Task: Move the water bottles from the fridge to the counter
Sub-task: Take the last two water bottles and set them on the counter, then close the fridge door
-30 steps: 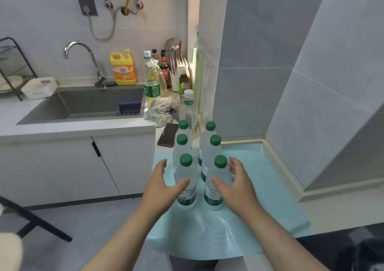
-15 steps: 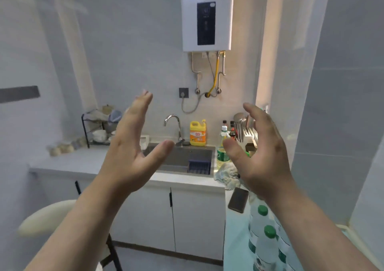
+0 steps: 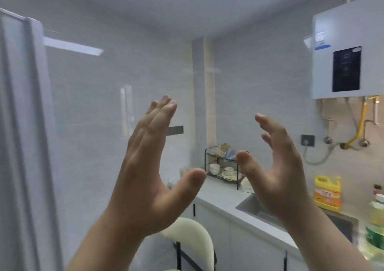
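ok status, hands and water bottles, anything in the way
Left hand open, empty. Right hand open, empty, both raised. No water bottles in view. Nothing between the hands; chair below.

A yellow detergent jug (image 3: 328, 194) with an orange label, a cream chair back (image 3: 192, 237), a white water heater (image 3: 349, 54) with a black panel, pale grey table (image 3: 224, 200).
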Motion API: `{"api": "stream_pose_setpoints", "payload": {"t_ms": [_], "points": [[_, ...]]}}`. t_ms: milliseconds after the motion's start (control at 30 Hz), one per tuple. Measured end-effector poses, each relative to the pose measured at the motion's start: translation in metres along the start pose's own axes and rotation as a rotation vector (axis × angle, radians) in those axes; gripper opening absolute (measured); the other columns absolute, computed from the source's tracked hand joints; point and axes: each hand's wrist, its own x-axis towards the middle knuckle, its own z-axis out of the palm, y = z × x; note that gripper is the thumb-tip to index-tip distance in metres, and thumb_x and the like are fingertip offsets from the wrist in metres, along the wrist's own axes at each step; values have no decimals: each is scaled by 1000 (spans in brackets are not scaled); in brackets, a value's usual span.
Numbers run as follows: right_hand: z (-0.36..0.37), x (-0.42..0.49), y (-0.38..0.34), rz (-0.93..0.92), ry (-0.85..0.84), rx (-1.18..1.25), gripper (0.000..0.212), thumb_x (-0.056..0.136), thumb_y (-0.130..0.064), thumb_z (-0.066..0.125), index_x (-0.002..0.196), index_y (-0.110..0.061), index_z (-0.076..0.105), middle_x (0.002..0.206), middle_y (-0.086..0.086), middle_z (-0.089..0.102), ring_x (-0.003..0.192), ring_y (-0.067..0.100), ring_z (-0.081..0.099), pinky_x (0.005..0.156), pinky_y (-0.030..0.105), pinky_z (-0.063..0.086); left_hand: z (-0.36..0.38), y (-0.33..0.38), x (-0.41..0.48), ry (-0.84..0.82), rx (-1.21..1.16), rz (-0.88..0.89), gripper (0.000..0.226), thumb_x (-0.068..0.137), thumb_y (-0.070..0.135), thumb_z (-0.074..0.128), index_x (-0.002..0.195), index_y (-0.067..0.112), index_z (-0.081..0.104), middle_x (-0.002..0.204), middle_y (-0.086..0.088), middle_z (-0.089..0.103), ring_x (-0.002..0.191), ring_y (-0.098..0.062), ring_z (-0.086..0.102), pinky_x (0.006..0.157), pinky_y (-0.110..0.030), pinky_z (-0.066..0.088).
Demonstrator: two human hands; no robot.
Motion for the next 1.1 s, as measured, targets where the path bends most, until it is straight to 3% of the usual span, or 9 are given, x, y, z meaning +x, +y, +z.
{"api": "stream_pose_setpoints", "payload": {"t_ms": [167,300,467,600,700,867,933,1000,1100], "points": [[78,-3,-35,16,-130,266,73,80,-65,53,141,-26,42,137,-24,45,126,14,50,102,44,44,-82,19,-21,4,346,-124,79,88,66,43,148,16,30,159,3,32,148,-17,26,118,-34,24],[137,-11,-75,54,-249,496,69,78,-60,54,139,-31,42,134,-34,38,127,13,49,104,37,40,-142,28,-43,50,521,-280,81,86,72,41,150,24,29,158,11,31,147,-12,25,118,-36,24],[217,-28,-124,203,-563,703,84,73,-64,53,146,-28,37,147,-13,42,133,10,43,109,38,40,-190,23,-69,99,601,-522,80,79,75,44,149,40,26,157,21,26,146,2,19,118,-45,23],[264,-34,-155,443,-890,885,103,74,-59,59,156,-22,9,166,-4,8,149,12,13,120,39,17,-215,21,-81,66,620,-619,69,78,67,45,141,49,22,151,32,18,142,12,13,119,-35,19],[278,-37,-167,498,-874,927,99,84,-41,60,156,-16,-3,165,-3,-1,148,9,4,114,30,12,-240,25,-91,38,647,-657,69,77,65,45,140,51,19,150,34,16,143,12,10,118,-27,16],[282,-50,-201,445,-754,903,93,81,-37,61,156,-14,11,152,-10,23,136,1,20,112,26,21,-291,19,-100,35,706,-679,66,77,66,42,136,55,17,145,38,12,134,27,3,104,0,4],[286,-62,-217,383,-741,871,91,74,-48,59,153,-22,22,153,-11,29,140,6,34,113,31,32,-303,14,-105,26,696,-682,66,77,67,41,137,53,16,147,37,13,136,24,4,105,-1,5],[290,-71,-231,287,-721,884,75,70,-55,54,140,-34,37,140,-10,49,118,-4,54,93,18,47,-309,11,-110,4,683,-677,65,79,67,41,137,55,15,148,38,12,140,18,7,112,-12,9],[304,-73,-265,137,-745,865,50,83,-49,48,133,-48,41,140,-13,50,115,-4,54,88,13,46,-328,12,-117,-3,703,-665,66,80,67,41,139,57,13,149,40,7,142,15,3,114,-20,10]]}}
